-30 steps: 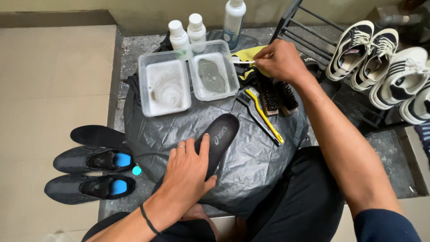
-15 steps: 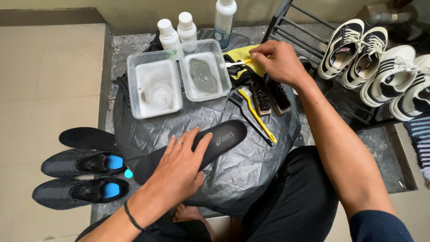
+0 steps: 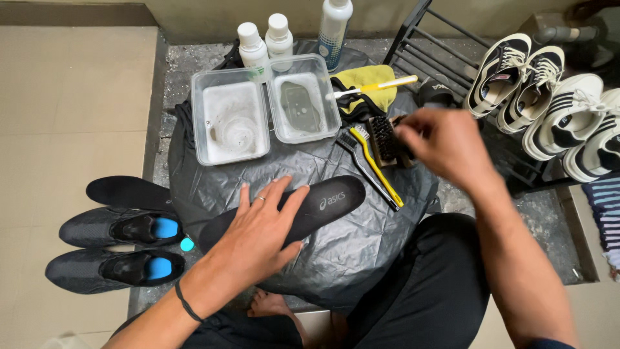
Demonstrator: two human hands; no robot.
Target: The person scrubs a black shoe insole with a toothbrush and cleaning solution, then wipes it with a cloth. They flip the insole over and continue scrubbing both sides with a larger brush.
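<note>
Black crinkled plastic sheeting (image 3: 361, 258) is covering the low round work surface. On it, toward six o'clock, the long black foam insole (image 3: 329, 203) is lying flat, its toe pointing to three o'clock. The left hand (image 3: 261, 232) is pressing down on the insole's heel half with fingers spread and palm flat, pinning it rather than gripping. At eleven o'clock two clear plastic tubs (image 3: 229, 123) are sitting side by side, one holding foamy water. The right hand (image 3: 445, 145), blurred, is hovering at two o'clock over the dark-bristled wooden brush (image 3: 382, 139). Its fingers are curling, but whether they are closing on the brush cannot be told. The step looks like choosing a scrubbing tool while the insole is being steadied; taking that brush cleanly would call for clearing the thin yellow-handled brush (image 3: 378, 168) just beside it. Half a second earlier the right hand was resting farther up on the yellow cloth (image 3: 368, 74) at twelve o'clock; the left hand has not shifted.
</note>
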